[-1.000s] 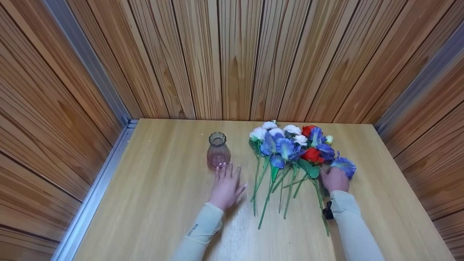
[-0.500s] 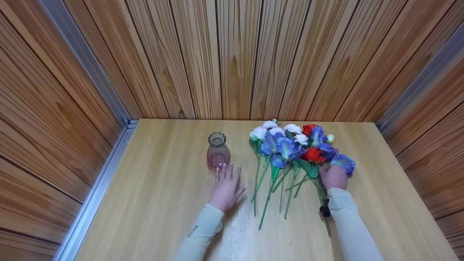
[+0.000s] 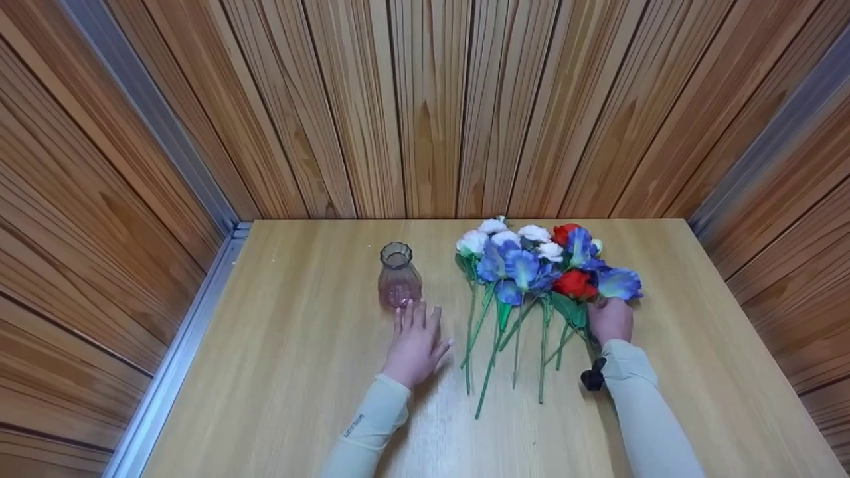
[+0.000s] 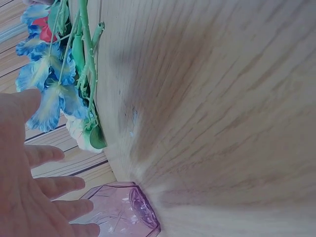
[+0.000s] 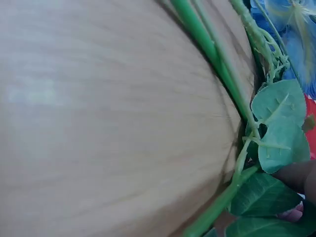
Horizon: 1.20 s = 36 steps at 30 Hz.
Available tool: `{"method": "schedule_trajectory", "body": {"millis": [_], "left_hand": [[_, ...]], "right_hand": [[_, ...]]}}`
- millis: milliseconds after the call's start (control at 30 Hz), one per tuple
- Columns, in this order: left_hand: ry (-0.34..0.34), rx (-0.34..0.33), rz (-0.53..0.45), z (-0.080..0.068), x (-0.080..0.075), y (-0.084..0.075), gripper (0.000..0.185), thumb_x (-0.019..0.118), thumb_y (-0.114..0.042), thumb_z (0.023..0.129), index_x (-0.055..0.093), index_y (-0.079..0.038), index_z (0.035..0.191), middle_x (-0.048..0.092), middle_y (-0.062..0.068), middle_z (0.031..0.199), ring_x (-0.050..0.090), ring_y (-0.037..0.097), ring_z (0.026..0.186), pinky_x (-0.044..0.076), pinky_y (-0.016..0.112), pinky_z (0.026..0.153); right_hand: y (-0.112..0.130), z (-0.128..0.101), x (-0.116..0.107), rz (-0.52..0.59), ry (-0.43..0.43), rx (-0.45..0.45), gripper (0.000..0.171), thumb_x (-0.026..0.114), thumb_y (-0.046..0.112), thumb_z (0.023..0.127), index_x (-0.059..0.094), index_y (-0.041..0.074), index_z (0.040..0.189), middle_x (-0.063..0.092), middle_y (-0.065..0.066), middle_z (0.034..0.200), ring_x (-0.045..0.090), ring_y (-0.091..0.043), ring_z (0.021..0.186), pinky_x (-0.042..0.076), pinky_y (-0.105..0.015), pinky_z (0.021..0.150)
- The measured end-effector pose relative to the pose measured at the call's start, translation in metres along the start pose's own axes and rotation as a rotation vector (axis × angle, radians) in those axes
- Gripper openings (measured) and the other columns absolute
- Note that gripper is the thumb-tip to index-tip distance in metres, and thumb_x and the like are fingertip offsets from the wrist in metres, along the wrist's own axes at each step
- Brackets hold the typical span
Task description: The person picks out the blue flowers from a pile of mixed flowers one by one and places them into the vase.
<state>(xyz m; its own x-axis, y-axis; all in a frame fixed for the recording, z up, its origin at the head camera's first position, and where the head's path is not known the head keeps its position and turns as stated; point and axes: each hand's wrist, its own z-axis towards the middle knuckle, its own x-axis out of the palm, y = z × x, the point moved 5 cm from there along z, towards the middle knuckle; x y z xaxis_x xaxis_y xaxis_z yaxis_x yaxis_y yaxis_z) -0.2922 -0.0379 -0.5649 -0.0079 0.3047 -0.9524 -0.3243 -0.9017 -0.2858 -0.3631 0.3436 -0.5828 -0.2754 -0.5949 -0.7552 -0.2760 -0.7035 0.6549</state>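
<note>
Nearest to us, our left hand (image 3: 417, 345) lies flat on the smooth wood-grain table (image 3: 285, 372), fingers straight and slightly spread, their tips just short of the pink ribbed glass vase (image 3: 400, 276). To the right, our right hand (image 3: 609, 320) grips the thin green stems of the artificial flowers (image 3: 531, 265), a fanned bunch of blue, white and red cloth heads lying on the table with stems pointing toward us. Bare tabletop runs wide on the near left and on the far right, up to the metal strip at the left edge. Beyond, slatted wooden panels (image 3: 425, 106) close the far side. Our left wrist view shows the vase's (image 4: 121, 212) faceted base and straight fingers (image 4: 52, 185) clear of it; the right wrist view shows veined leaves (image 5: 279, 123) and a fingertip (image 5: 296, 177) against them.
</note>
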Motion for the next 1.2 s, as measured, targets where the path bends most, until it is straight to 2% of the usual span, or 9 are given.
{"method": "schedule_trajectory", "body": {"millis": [100, 367, 600, 900, 1200], "left_hand": [[0.007, -0.004, 0.001, 0.000, 0.000, 0.000, 0.066, 0.045, -0.050, 0.097, 0.036, -0.009, 0.147, 0.024, 0.025, 0.151, 0.017, 0.044, 0.139, 0.011, 0.057, 0.112], [0.029, -0.017, -0.011, 0.000, -0.001, -0.001, 0.066, 0.044, -0.051, 0.097, 0.034, -0.011, 0.148, 0.022, 0.024, 0.152, 0.012, 0.042, 0.141, 0.008, 0.056, 0.112], [0.025, -0.015, -0.010, -0.001, -0.002, -0.004, 0.066, 0.044, -0.051, 0.097, 0.034, -0.010, 0.148, 0.022, 0.024, 0.152, 0.011, 0.042, 0.141, 0.009, 0.057, 0.112], [-0.022, 0.009, 0.019, -0.002, -0.003, -0.007, 0.065, 0.049, -0.049, 0.096, 0.038, -0.008, 0.146, 0.030, 0.025, 0.149, 0.018, 0.045, 0.139, 0.009, 0.058, 0.111], [-0.003, 0.001, 0.005, -0.002, -0.002, -0.008, 0.065, 0.048, -0.049, 0.096, 0.037, -0.009, 0.147, 0.027, 0.024, 0.150, 0.015, 0.044, 0.139, 0.010, 0.058, 0.112]], "right_hand": [[-0.001, 0.001, -0.002, 0.024, -0.001, 0.013, 0.031, 0.061, 0.014, 0.088, 0.051, 0.009, 0.059, 0.047, 0.000, 0.054, 0.049, -0.025, 0.061, 0.037, -0.034, 0.057], [-0.003, -0.001, -0.005, 0.087, 0.030, 0.032, 0.020, 0.060, 0.013, 0.089, 0.065, -0.004, 0.081, 0.065, -0.013, 0.075, 0.059, -0.031, 0.075, 0.045, -0.037, 0.063], [-0.002, -0.003, -0.009, 0.084, 0.020, 0.019, 0.024, 0.060, 0.012, 0.090, 0.067, -0.010, 0.093, 0.068, -0.021, 0.090, 0.061, -0.036, 0.086, 0.049, -0.043, 0.072], [0.003, -0.005, -0.014, 0.105, -0.026, -0.054, 0.019, 0.063, 0.009, 0.087, 0.070, -0.008, 0.083, 0.068, -0.012, 0.074, 0.060, -0.027, 0.073, 0.046, -0.031, 0.061], [0.008, -0.006, -0.019, 0.131, -0.040, -0.075, 0.020, 0.059, 0.004, 0.086, 0.061, -0.001, 0.067, 0.052, 0.000, 0.058, 0.046, -0.015, 0.057, 0.037, -0.025, 0.052]]}}
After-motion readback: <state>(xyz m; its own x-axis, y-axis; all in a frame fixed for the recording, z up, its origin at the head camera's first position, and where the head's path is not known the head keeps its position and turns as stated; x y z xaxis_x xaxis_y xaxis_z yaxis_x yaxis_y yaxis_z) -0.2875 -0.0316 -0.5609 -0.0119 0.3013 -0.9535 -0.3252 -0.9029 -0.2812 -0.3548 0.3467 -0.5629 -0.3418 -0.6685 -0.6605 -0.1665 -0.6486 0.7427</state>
